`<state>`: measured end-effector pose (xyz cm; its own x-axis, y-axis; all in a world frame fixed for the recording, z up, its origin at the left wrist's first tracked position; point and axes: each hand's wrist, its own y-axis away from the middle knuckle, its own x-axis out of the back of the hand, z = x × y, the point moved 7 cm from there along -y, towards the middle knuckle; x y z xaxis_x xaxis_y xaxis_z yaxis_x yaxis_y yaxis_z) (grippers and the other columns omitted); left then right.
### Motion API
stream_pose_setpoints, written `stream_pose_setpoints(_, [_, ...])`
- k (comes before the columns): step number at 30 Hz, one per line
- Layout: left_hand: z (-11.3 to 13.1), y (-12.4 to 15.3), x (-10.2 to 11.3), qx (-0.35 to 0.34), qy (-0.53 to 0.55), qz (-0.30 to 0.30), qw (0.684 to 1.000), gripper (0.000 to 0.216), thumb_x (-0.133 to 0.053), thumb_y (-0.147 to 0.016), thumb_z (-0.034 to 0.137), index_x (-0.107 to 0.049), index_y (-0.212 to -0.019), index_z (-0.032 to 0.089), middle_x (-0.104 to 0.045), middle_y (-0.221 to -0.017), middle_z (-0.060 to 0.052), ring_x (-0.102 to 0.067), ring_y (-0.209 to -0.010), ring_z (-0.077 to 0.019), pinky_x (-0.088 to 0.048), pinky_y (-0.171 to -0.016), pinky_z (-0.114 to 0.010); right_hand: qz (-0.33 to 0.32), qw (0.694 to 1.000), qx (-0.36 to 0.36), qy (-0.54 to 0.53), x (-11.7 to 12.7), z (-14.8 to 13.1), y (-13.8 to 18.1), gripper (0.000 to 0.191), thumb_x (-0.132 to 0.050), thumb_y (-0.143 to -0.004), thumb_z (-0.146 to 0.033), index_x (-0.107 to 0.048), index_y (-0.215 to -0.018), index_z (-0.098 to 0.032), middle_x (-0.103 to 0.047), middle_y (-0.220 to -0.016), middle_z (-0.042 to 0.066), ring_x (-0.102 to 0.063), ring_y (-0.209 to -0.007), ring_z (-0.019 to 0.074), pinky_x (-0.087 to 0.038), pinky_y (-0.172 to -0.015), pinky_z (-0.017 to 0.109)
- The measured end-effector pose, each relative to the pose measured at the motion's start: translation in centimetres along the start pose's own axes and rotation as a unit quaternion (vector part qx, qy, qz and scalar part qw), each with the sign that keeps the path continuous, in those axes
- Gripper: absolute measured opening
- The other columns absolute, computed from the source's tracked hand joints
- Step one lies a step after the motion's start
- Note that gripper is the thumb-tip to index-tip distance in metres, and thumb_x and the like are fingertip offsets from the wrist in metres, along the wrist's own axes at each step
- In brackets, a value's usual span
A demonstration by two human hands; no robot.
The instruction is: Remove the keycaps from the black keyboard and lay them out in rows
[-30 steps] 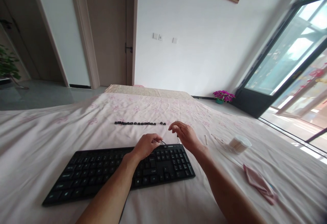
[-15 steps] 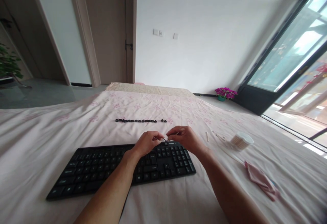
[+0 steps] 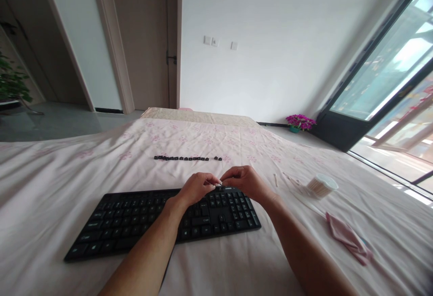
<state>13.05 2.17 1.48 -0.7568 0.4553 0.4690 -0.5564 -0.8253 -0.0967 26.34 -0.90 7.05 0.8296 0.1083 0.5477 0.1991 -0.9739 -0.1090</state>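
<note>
Across the wide pale sheet (image 3: 57, 197), pink flowers show among the wrinkles, and on it, slantwise in front of me, lies the black keyboard (image 3: 135, 220), its left and lower part hidden under my forearm. My left hand (image 3: 195, 188) and right hand (image 3: 245, 183) meet over its far edge, near the right end. A second ago my right hand was apart from the left, out past that edge; now the fingertips come together, so I judge that both hands are at work on one small spot.

Off to my right lie a pink rag (image 3: 348, 238) and a clear tub (image 3: 323, 186) of swabs. Beyond the keyboard, well apart from it, a row of black caps (image 3: 187, 158) sits with two more just beside its right end.

Smallest is the slim thing (image 3: 219, 184) my left thumb and finger pinch; whether my right fingertips grip it too, I cannot tell.

Of writing, a key at lower left bears a Windows mark; the pale label (image 3: 228, 188) beside my right fingers is too small to read.
</note>
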Motion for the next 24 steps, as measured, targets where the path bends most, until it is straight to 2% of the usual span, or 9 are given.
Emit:
stream_pose_setpoints(5, [0.0,0.1,-0.1,-0.005,-0.021,-0.007,1.0,0.024,-0.053,-0.073,0.026,-0.071,-0.089,0.019,-0.071,-0.08,-0.001,-0.063,-0.076,-0.017,-0.045,-0.068,-0.024,-0.011,0.998,0.046,0.032,-0.6,-0.5,-0.1,0.013,-0.065,-0.074,-0.029,-0.074,-0.079,-0.022,-0.071,-0.077,0.0,-0.064,-0.073,0.0159,-0.046,-0.065,0.022])
stream_pose_setpoints(9, [0.0,0.1,0.0,-0.012,-0.048,0.0,0.999,0.022,-0.052,-0.074,0.025,-0.071,-0.083,0.017,-0.068,-0.073,0.001,-0.06,-0.071,-0.0158,-0.04,-0.063,-0.022,0.006,0.981,0.074,0.177,-0.9,-1.2,0.1,0.016,-0.062,-0.079,-0.035,-0.076,-0.084,-0.027,-0.071,-0.078,0.0,-0.063,-0.079,0.0171,-0.044,-0.073,0.025])
stream_pose_setpoints(11, [-0.1,0.1,0.0,-0.013,-0.066,0.001,0.998,0.021,-0.052,-0.075,0.027,-0.07,-0.077,0.016,-0.066,-0.069,0.001,-0.057,-0.069,-0.0154,-0.038,-0.061,-0.022,-0.01,0.972,0.087,0.216,-1.4,-1.5,0.2,0.019,-0.059,-0.082,-0.038,-0.075,-0.087,-0.029,-0.071,-0.081,0.0,-0.063,-0.081,0.0174,-0.043,-0.075,0.025])
stream_pose_setpoints(14, [0.0,0.0,0.0,-0.018,-0.085,-0.002,0.996,0.022,-0.053,-0.076,0.031,-0.067,-0.072,0.015,-0.064,-0.066,0.003,-0.055,-0.069,-0.0153,-0.037,-0.06,-0.021,-0.058,0.976,0.112,0.178,-2.4,-1.7,0.5,0.023,-0.053,-0.087,-0.038,-0.073,-0.092,-0.029,-0.071,-0.086,-0.002,-0.064,-0.08,0.0154,-0.043,-0.074,0.023])
stream_pose_setpoints(16, [0.1,0.0,0.0,-0.027,-0.081,-0.005,0.996,0.023,-0.053,-0.077,0.033,-0.067,-0.072,0.015,-0.063,-0.066,0.003,-0.056,-0.07,-0.0152,-0.036,-0.059,-0.021,-0.067,0.981,0.11,0.143,-2.6,-1.2,0.4,0.024,-0.051,-0.088,-0.036,-0.072,-0.091,-0.026,-0.071,-0.084,-0.003,-0.063,-0.071,0.0126,-0.044,-0.069,0.021])
stream_pose_setpoints(20, [0.0,0.1,-0.2,-0.037,-0.055,-0.008,0.998,0.022,-0.054,-0.078,0.033,-0.069,-0.079,0.017,-0.067,-0.072,0.002,-0.059,-0.073,-0.0154,-0.038,-0.063,-0.021,-0.053,0.992,0.095,0.062,-2.5,0.7,0.0,0.025,-0.048,-0.09,-0.034,-0.069,-0.084,-0.02,-0.069,-0.077,-0.002,-0.054,-0.053,0.0081,-0.043,-0.056,0.019])
stream_pose_setpoints(24, [-0.3,-0.1,-0.4,-0.042,-0.037,-0.017,0.998,0.021,-0.053,-0.078,0.026,-0.071,-0.086,0.02,-0.07,-0.079,0.001,-0.062,-0.076,-0.0153,-0.041,-0.067,-0.022,-0.017,0.993,0.116,0.022,-2.6,1.6,-0.1,0.031,-0.043,-0.093,-0.035,-0.066,-0.082,-0.018,-0.066,-0.071,-0.001,-0.052,-0.051,0.0086,-0.042,-0.053,0.02])
